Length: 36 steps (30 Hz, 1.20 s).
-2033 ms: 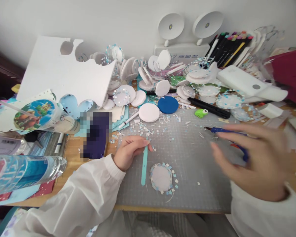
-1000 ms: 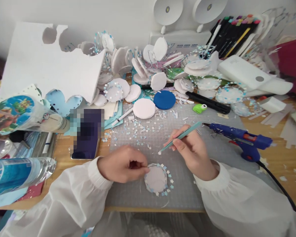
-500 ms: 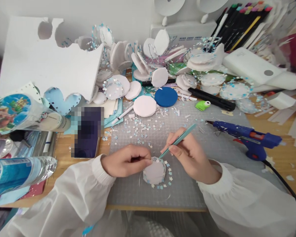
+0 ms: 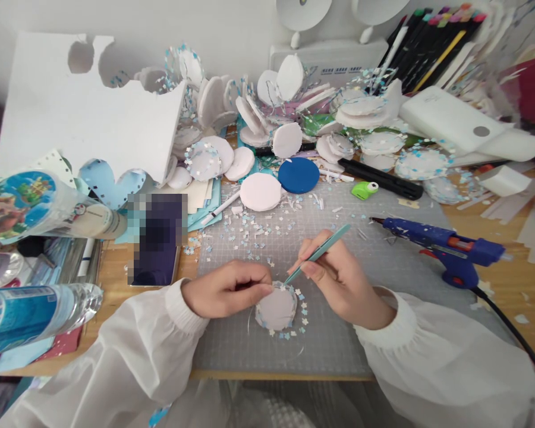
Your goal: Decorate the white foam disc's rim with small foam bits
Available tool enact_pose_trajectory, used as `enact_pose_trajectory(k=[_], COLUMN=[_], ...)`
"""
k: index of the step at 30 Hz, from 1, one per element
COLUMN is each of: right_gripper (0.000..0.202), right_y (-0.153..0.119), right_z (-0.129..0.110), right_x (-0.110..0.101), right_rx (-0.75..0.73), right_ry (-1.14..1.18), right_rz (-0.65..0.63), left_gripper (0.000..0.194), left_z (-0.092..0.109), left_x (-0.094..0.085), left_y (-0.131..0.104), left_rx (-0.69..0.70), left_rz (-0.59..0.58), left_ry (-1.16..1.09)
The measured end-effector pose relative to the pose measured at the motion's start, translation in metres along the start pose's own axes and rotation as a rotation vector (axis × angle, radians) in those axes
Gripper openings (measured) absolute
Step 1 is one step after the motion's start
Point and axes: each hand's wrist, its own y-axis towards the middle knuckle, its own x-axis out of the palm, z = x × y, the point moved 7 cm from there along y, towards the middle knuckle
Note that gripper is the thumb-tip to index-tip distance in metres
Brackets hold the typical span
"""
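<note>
A small white disc [image 4: 276, 310] lies on the grey cutting mat, with tiny pale blue and white flower pieces along its rim. More small flower pieces [image 4: 304, 321] sit in a curve beside its right edge. My left hand [image 4: 229, 289] is closed in a pinch at the disc's upper left edge; what lies between the fingertips is too small to make out. Teal tweezers [image 4: 320, 252] are held like a pen in my right hand [image 4: 341, 282], their tips at the disc's top rim near my left fingertips. A thin clear strand curves out by the disc's left side.
A blue glue gun [image 4: 443, 241] lies at the right, its cord running down the edge. Loose flower pieces [image 4: 245, 232] scatter over the mat [image 4: 232, 351]. Behind are white discs [image 4: 261, 191], a blue disc [image 4: 298, 175] and a green punch [image 4: 364, 190]. A phone [image 4: 160, 249] lies left.
The whole view has shifted slightly to the left. Both hands, the tweezers and the disc keep nearly the same places relative to each other.
</note>
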Motion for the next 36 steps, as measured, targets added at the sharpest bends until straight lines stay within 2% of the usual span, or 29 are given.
enact_pose_trajectory(k=[14,20,36], right_gripper=[0.005,0.011,0.012], right_y=[-0.001,0.000,0.002], right_z=[0.002,0.004,0.011], right_x=[-0.001,-0.002,0.002], right_rx=[0.035,0.083,0.234], right_ry=[-0.002,-0.024,0.083], right_rz=[-0.006,-0.017,-0.048], left_gripper=[0.028,0.029,0.029], left_z=[0.001,0.000,0.002], left_x=[0.001,0.001,0.002], left_y=[0.000,0.000,-0.001], left_rx=[0.016,0.006,0.039], left_rz=[0.002,-0.006,-0.022], left_ry=[-0.006,0.001,-0.034])
